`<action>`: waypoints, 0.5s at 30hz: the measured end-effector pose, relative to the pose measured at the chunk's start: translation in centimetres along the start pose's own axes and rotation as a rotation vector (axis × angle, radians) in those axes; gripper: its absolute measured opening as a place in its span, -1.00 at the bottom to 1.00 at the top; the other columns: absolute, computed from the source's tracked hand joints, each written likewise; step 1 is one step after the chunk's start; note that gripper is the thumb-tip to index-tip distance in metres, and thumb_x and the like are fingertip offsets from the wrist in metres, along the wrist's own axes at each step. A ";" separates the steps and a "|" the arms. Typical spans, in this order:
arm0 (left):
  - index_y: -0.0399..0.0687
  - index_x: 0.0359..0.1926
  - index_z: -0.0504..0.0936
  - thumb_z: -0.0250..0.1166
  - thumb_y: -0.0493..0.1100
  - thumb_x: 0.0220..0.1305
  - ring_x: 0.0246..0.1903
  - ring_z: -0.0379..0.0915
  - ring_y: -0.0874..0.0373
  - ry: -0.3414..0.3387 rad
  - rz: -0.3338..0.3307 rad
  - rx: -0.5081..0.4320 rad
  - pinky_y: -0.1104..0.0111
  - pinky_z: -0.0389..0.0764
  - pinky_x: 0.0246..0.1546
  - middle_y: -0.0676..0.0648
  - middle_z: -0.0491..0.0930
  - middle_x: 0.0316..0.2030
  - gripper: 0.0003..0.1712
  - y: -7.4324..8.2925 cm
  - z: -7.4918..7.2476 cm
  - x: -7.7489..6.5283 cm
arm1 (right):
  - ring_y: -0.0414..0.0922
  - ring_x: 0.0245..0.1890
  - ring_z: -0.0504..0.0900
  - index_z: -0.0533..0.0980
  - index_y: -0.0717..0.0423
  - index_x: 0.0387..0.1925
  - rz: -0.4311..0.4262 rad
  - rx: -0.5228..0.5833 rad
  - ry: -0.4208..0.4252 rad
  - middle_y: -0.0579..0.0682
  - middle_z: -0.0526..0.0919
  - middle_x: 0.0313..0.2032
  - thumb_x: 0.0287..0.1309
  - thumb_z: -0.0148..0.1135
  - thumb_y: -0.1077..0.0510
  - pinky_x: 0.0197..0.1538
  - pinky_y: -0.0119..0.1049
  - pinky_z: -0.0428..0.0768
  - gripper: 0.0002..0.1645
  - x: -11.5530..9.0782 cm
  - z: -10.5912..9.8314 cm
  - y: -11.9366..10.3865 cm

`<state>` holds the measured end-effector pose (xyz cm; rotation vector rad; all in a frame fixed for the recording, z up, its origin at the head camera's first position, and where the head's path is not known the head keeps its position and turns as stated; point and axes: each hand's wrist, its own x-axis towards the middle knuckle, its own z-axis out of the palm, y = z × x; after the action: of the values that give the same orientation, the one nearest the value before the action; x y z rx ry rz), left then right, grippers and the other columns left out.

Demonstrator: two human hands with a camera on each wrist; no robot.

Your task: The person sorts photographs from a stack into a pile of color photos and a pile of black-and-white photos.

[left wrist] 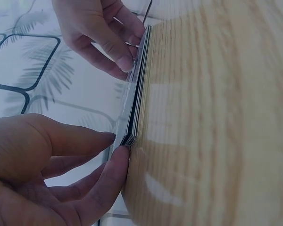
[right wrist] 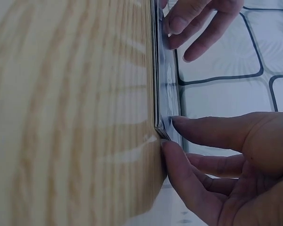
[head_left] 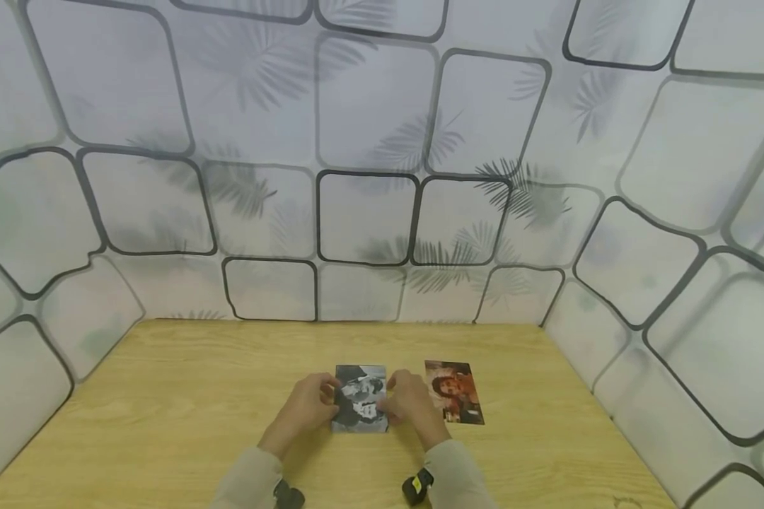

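The left hand [head_left: 307, 403] and the right hand [head_left: 411, 400] are both grasping: at either side of a thin stack of photo prints [head_left: 360, 397], thumb and fingers pinch the edges. The stack sits squarely between the two hands, its top print black-and-white and facing up, the thumbs toward its near half.

My head camera shows that top picture but not the stack's thickness. The left wrist camera gives me the side: several thin layers pressed together, lying along the wood, with the left thumb and a fingertip meeting at the near corner and the right hand's fingers farther along. My right wrist camera shows the same arrangement from the opposite side, the right thumb on the stack's upper edge and a finger beneath it at the corner.

Only from the head camera can I see a separate colour print [head_left: 461, 392], in reddish-brown tones, lying slightly askew just to the right of the right hand. Everything rests on a pale wood-grain tabletop [head_left: 184, 403]. Light sleeves [head_left: 248, 479] reach in from the near edge, with black wrist devices [head_left: 417, 488] below. Behind rises a pale backdrop [head_left: 369, 219] patterned with rounded grey outlines and fern-like leaves.
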<state>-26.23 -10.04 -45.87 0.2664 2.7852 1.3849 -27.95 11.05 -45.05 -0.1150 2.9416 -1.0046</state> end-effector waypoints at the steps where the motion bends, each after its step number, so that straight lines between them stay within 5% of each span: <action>1: -0.31 0.02 0.64 0.44 -0.47 0.04 -0.11 0.68 -0.12 0.000 -0.002 -0.002 0.05 0.77 -0.09 -0.28 0.69 -0.10 -0.55 0.0 0.0 0.0 | -0.01 -0.43 0.72 0.61 0.34 -0.17 -0.003 -0.011 0.006 0.29 0.72 -0.20 0.00 0.59 0.20 -0.05 0.00 0.74 -0.59 0.0 0.0 0.0; 7: -0.31 0.01 0.64 0.44 -0.47 0.05 -0.11 0.69 -0.12 0.007 0.006 -0.009 0.06 0.78 -0.11 -0.28 0.69 -0.10 -0.56 0.0 -0.1 0.2 | 0.12 -0.21 0.68 0.60 0.33 -0.19 -0.011 -0.014 0.023 0.28 0.71 -0.19 0.00 0.59 0.16 -0.02 0.08 0.71 -0.58 0.0 -0.2 -0.1; 15: -0.30 -0.02 0.65 0.42 -0.46 0.04 -0.14 0.68 -0.10 0.007 0.012 -0.015 0.05 0.77 -0.13 -0.28 0.69 -0.12 -0.59 -0.1 0.0 0.0 | 0.15 -0.20 0.69 0.59 0.35 -0.12 0.003 0.003 -0.020 0.29 0.71 -0.16 0.04 0.58 0.04 -0.03 0.12 0.71 -0.47 -0.2 -0.1 0.0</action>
<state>-26.21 -10.15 -45.96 0.2792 2.7827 1.4117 -27.77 11.14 -44.92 -0.1207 2.9212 -1.0012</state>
